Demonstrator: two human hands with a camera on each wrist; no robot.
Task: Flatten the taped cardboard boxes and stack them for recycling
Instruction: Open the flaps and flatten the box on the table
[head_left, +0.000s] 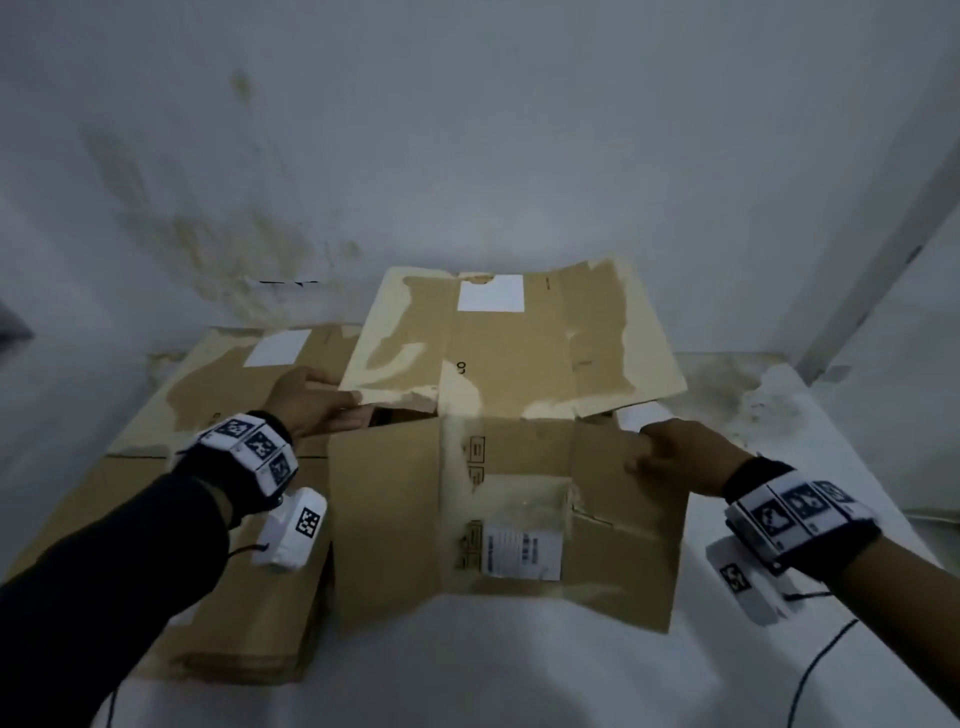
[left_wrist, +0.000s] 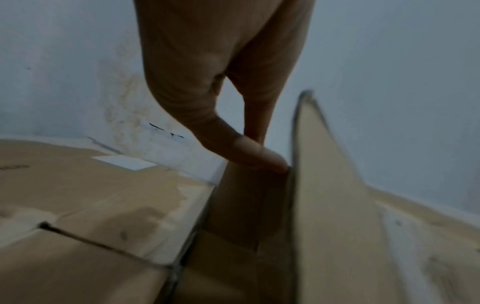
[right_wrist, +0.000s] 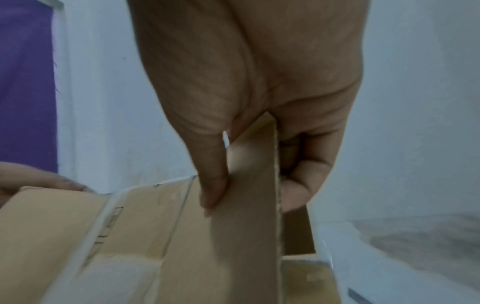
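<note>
Cardboard box (head_left: 498, 499): centre of the head view, on the white tabletop (head_left: 519, 675), partly opened out. Near panel hangs toward the lower edge of the frame and carries a printed label (head_left: 522, 551) under clear tape. Far flap (head_left: 514, 338) stands raised at upper centre, with torn pale patches and a white sticker (head_left: 491, 293).

Left hand (head_left: 311, 402): centre left of the head view, at the box's left edge beneath the raised flap. Left wrist view shows the thumb (left_wrist: 249, 152) against the cardboard edge; the other fingers go behind it. Grip: narrow, pinching the box.

Right hand (head_left: 680, 454): centre right, on the box's right side flap. Right wrist view shows the thumb (right_wrist: 214, 181) on one face and curled fingers (right_wrist: 303, 179) on the other. Grip: narrow, pinching the flap.

Flattened boxes (head_left: 223, 426): lower and centre left of the head view, lying stacked on the tabletop, just beside the box being handled.

Wall (head_left: 467, 130): upper half of the head view, pale and stained.
</note>
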